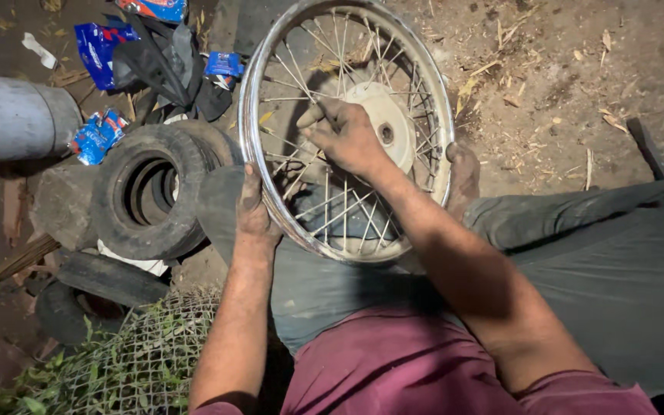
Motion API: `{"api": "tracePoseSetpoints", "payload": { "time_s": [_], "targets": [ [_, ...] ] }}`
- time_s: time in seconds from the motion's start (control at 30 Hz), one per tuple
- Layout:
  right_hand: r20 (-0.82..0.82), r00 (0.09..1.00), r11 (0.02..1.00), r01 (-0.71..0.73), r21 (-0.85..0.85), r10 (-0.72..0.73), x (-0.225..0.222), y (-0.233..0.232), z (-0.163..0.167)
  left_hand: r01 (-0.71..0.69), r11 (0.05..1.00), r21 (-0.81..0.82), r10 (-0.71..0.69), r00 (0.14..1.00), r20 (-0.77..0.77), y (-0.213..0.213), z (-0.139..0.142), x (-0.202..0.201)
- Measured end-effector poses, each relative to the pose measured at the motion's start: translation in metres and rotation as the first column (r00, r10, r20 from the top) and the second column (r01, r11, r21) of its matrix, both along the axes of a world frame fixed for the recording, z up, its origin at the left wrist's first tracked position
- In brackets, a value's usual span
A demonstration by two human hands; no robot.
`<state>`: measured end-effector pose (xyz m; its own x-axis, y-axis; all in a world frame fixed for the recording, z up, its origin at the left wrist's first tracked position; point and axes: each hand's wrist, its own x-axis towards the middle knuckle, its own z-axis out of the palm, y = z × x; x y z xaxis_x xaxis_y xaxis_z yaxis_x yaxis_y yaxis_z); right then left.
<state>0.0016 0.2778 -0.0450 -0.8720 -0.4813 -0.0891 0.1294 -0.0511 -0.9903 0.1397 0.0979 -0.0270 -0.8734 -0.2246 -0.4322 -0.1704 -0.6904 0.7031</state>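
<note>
A chrome spoked wheel rim [249, 115] with a pale hub [390, 123] stands upright between my knees. My left hand [253, 209] grips the rim's near left edge. Inside the wheel, my right hand [343, 134] is closed on a spoke, the fingers pinched near the hub's left side. Whether it holds a small tool is hidden by the fingers. A foot [464, 173] rests against the rim's right edge.
Stacked black tyres [151, 192] lie left of the wheel, with a grey cylinder [13, 115] beyond them. Blue wrappers [100, 48] and dark cloth litter the dirt at the top. Wire mesh [140, 353] and weeds fill the bottom left.
</note>
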Motion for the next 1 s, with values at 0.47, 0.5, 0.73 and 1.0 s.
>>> {"api": "tracePoseSetpoints", "payload": {
  "time_s": [0.47, 0.5, 0.73, 1.0],
  "targets": [
    [-0.427, 0.902, 0.98, 0.023, 0.198, 0.065, 0.078, 0.021, 0.016, 0.201, 0.938, -0.282, -0.119, 0.951, 0.284, 0.098, 0.038, -0.045],
    [-0.352, 0.935, 0.974, 0.111, 0.196, -0.035, 0.09, 0.038, 0.016, 0.249, 0.915, -0.316, -0.155, 0.943, 0.295, 0.135, 0.028, -0.06],
    [-0.259, 0.818, 0.797, 0.566, 0.211, -0.513, 0.145, 0.116, 0.052, 0.592, 0.57, -0.57, -0.641, 0.754, 0.143, 0.216, -0.001, -0.078],
    [-0.457, 0.713, 0.689, 0.678, 0.256, -0.532, 0.117, 0.221, 0.14, 0.431, 0.227, -0.873, -0.929, 0.366, -0.061, 0.282, 0.025, -0.077]
  ]
}}
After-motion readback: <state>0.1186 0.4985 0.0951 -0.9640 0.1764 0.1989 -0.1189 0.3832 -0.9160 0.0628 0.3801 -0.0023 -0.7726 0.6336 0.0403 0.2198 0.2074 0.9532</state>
